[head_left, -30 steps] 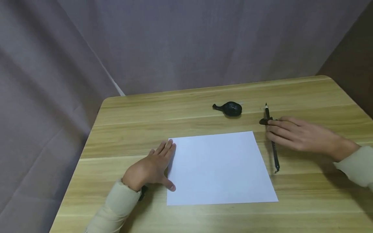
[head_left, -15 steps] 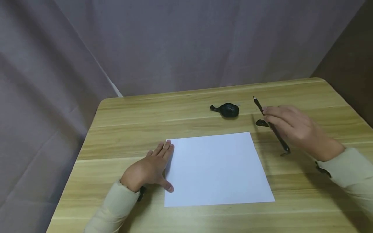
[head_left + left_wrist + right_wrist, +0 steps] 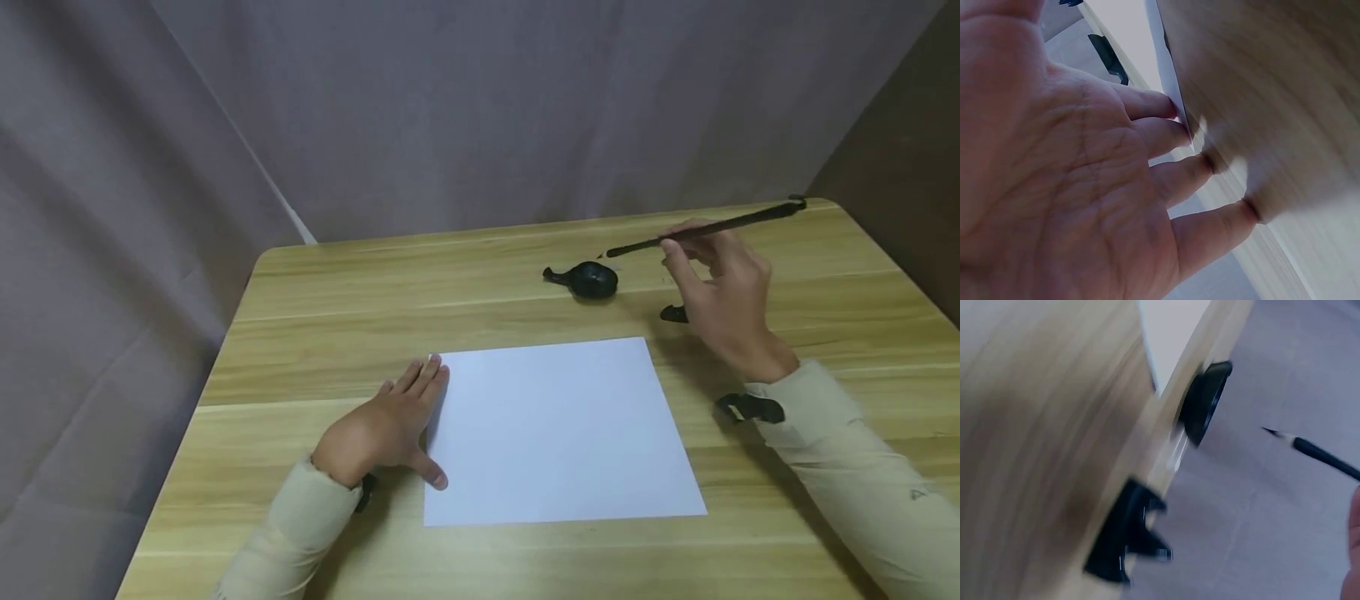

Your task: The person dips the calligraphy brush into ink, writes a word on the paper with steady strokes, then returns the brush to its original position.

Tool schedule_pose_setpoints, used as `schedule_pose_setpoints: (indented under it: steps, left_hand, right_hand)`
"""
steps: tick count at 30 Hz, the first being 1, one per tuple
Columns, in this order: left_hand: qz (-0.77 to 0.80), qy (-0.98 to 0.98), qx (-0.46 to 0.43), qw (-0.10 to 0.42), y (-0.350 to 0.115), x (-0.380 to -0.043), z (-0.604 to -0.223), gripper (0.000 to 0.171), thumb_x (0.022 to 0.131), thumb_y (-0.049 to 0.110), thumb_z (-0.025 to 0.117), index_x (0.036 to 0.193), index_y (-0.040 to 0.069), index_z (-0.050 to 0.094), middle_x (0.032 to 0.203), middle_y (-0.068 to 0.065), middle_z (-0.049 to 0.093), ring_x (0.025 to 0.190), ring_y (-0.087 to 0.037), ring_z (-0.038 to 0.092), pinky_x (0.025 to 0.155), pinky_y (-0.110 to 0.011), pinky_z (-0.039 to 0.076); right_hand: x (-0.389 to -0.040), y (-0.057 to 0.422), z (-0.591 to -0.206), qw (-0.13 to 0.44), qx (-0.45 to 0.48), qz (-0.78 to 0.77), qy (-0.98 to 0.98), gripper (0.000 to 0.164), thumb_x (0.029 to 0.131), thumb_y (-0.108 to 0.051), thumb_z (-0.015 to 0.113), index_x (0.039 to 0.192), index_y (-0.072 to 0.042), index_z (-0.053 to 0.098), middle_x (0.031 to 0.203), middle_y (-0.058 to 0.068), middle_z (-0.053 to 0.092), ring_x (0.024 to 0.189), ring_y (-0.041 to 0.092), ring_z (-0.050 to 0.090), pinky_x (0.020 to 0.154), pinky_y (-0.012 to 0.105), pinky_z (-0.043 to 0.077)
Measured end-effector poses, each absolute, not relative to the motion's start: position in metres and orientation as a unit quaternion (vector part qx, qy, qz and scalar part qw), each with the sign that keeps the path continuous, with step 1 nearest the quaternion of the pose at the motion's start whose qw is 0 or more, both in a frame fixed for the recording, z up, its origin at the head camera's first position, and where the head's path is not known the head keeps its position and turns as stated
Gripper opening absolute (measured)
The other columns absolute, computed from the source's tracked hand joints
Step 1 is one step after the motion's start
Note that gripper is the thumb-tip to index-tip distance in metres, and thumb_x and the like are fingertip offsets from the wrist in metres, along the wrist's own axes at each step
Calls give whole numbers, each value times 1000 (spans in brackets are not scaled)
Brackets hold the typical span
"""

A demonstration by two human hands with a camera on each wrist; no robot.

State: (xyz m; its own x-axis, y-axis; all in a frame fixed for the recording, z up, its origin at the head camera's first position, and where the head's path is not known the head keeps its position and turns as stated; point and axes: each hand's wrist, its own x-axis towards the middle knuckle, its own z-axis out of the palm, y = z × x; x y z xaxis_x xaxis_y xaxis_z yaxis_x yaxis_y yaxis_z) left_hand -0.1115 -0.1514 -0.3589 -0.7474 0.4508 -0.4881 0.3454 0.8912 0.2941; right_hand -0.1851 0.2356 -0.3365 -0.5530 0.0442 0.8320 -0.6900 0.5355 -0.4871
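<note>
My right hand (image 3: 720, 287) pinches a black calligraphy brush (image 3: 750, 219) between thumb and fingers, raised off the table. Its dark pointed tip faces left, above a black gourd-shaped dish (image 3: 594, 282). In the right wrist view the brush (image 3: 1325, 461) shows a pale band behind its dark bristles, apart from the dish (image 3: 1204, 403). Partly hidden behind the right hand is a black brush rest (image 3: 673, 314); its notched shape shows in the right wrist view. My left hand (image 3: 386, 425) rests with fingers extended on the left edge of a blank white sheet of paper (image 3: 562, 433).
The wooden table (image 3: 315, 325) has rounded far corners. Grey curtain (image 3: 450, 117) hangs behind it and on the left, with a dark surface (image 3: 907, 158) at the far right. Dark straps sit at both sleeve cuffs.
The right hand has lifted the brush off its rest and carried it up and left, turning it so its tip points toward the dish. The left hand and the paper stay put.
</note>
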Motion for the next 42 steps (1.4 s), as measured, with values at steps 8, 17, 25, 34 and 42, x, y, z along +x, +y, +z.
schedule_pose_setpoints:
  steps: [8,17,25,34,42]
  left_hand:
    - [92,930,212,285,-148,-108,-361,147,65,49,100,170,5,7,178,-11,-6,164,-34,-4,127,-62,13]
    - [89,933,206,282,-150,-104,-361,149,64,49,101,170,5,7,178,-12,-5,164,-34,-3,127,-62,14]
    - [90,932,207,282,-154,-102,-359,148,64,48,101,170,3,7,178,-13,-6,163,-36,-3,126,-63,14]
    - [79,934,204,282,-153,-102,-360,150,63,49,101,170,4,7,178,-13,-6,164,-35,-3,127,-63,15]
    - [88,933,206,280,-152,-100,-360,149,64,49,101,170,4,7,178,-13,-5,164,-35,-3,126,-63,14]
  right_hand:
    - [-188,238,-351,354,118,527,-763,21,104,-5,63,116,13,64,103,-1,73,76,1,74,70,18,58]
    - [-192,239,-364,308,64,566,-762,20,105,-7,63,116,9,63,101,2,70,77,2,76,66,20,59]
    - [-195,238,-366,288,28,577,-764,14,106,-12,63,113,0,62,101,3,69,80,5,77,70,23,61]
    - [-199,244,-369,257,-13,620,-741,8,104,-8,65,110,-4,63,104,3,72,80,7,78,70,23,61]
    - [-193,246,-364,244,-1,597,-764,11,104,-6,62,115,-6,62,100,-6,73,83,1,76,73,21,60]
